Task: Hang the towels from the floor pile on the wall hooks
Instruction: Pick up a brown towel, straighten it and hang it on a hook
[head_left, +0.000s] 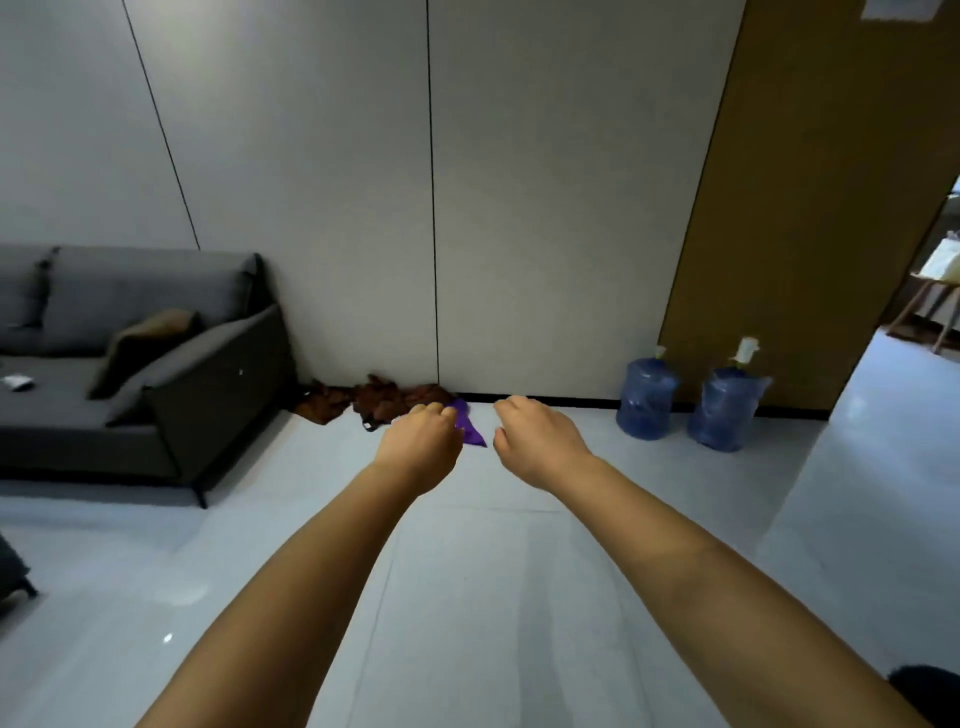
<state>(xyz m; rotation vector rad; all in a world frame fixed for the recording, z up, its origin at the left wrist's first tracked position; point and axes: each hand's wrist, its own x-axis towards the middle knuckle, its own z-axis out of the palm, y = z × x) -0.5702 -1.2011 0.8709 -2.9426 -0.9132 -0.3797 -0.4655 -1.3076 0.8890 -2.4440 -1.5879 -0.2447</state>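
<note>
Looking down from head height, we see both bare forearms stretched forward and converging toward the base of the wall (519, 208). Our left hand (423, 441) is held back-up with the wrist roughly straight and the fingers curled loosely under; it holds nothing that we can see, though its knuckles overlap the purple towel (470, 428) in the view, so we cannot tell whether they touch it. Our right hand (537, 441) mirrors this pose, back-up, fingers loosely bent and thumb hanging toward the left hand, gripping nothing. The two hands are level with each other and near, but apart, with bare floor (467, 597) showing between them. The towels (384, 400) lie in a low crumpled pile on the floor against the wall, just right of the sofa (156, 374); most are brown, and the purple one lies at the right end of the pile, partly hidden by the left hand. A brown cushion (140, 345) leans in the sofa corner. Two blue water bottles (647, 397) stand on the floor to the right, well apart from the pile, before a brown panel (810, 208). No hooks appear in this view.
</note>
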